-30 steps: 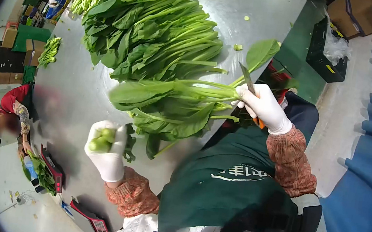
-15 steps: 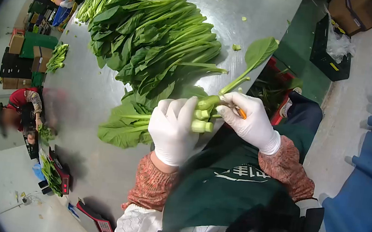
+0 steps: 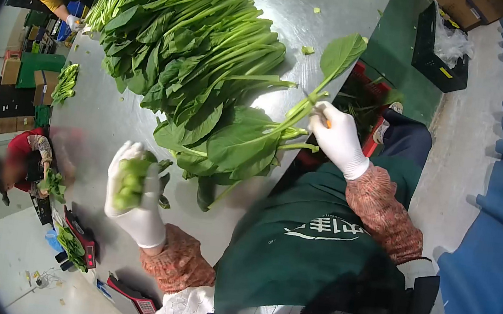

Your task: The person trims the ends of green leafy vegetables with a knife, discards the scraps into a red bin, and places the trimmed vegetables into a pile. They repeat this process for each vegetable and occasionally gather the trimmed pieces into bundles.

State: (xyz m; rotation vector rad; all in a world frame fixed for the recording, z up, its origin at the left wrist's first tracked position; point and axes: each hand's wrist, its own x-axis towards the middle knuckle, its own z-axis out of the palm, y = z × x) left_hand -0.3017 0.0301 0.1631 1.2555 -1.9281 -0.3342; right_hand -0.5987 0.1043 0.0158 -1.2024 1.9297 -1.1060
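The steel table (image 3: 110,119) is taken as the landmark. At its near left edge, the left hand (image 3: 135,196), in a white glove, is closed around a small bundle of cut green stems (image 3: 127,182), held just above the table surface. To the right of that, a loose bunch of leafy greens (image 3: 240,143) lies at the near edge of the table, its long axis running from the leaves on the left to the stalks on the right, rising toward the right hand. The large heap of greens (image 3: 190,41) occupies the table centre beyond it. At the near right edge of the table, the right hand (image 3: 337,136), also gloved, is closed on the stalk ends of the bunch together with an orange-handled tool (image 3: 327,122); the blade cannot be made out. The right hand is therefore the nearer to the bunch, and the left hand is apart from it. White lettering (image 3: 318,226) is printed on the green apron (image 3: 308,260), but it cannot be read.
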